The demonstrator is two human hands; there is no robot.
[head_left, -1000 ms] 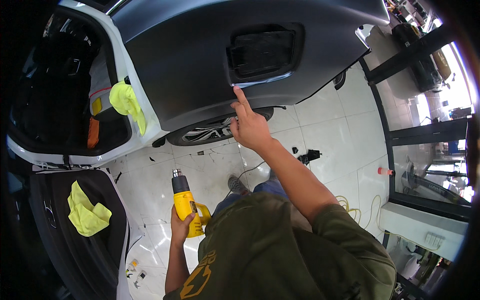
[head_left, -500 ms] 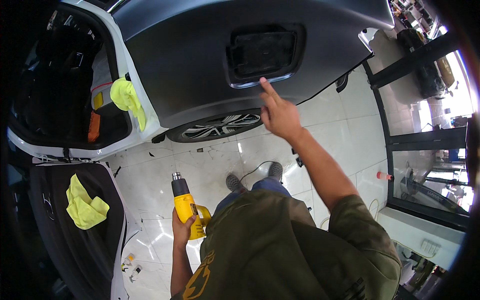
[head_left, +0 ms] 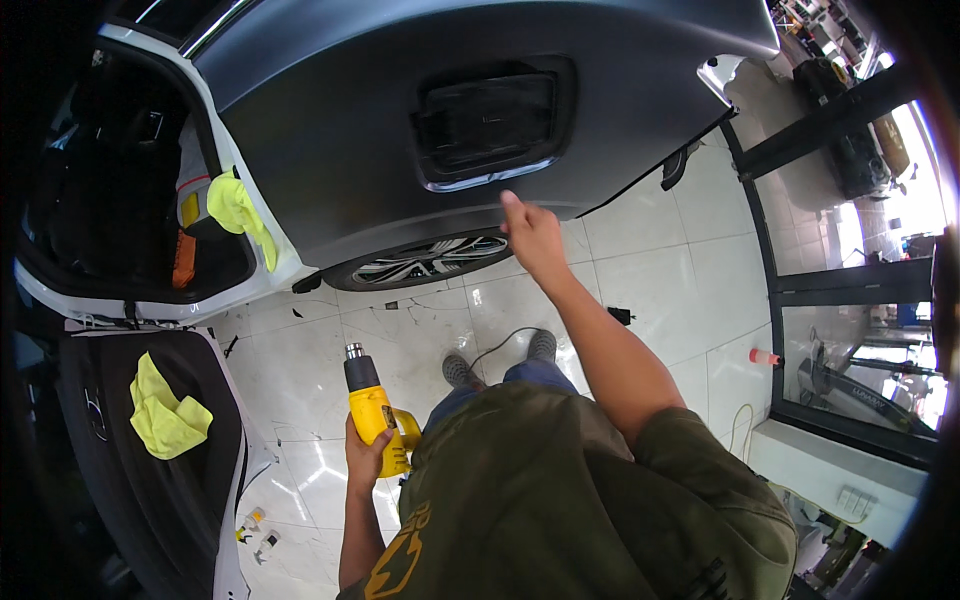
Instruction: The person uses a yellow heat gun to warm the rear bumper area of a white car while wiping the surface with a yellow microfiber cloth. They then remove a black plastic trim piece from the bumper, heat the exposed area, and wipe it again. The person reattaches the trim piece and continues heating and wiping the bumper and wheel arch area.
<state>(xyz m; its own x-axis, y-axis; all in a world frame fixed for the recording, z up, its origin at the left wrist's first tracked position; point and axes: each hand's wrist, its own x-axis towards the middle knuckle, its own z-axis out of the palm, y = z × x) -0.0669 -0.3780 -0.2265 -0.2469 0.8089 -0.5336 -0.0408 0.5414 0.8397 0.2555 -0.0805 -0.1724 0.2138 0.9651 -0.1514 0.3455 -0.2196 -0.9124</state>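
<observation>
My left hand [head_left: 362,452] is wrapped round a yellow and black heat gun [head_left: 370,405], whose metal nozzle points up and away from me. My right hand [head_left: 535,240] is raised just below a black recessed flap opening [head_left: 485,118] in the car's dark, satin side panel [head_left: 330,140]. One digit sticks up toward the shiny strip [head_left: 495,178] along the opening's lower edge, with a small gap between them. The other fingers look curled in, and nothing shows in that hand.
At the left stands an open car door [head_left: 150,510], with a yellow-green cloth [head_left: 170,410] on it. Another cloth [head_left: 240,212] hangs at the door frame. Below the panel is a wheel [head_left: 425,262]. A cable [head_left: 500,345] runs by my shoes; scraps and bottles [head_left: 266,543] lie on the floor.
My right hand has drawn off the strip, where a fingertip was touching, and its fingers have curled more. The car has shifted slightly left in view. The heat gun stays in my left hand.
</observation>
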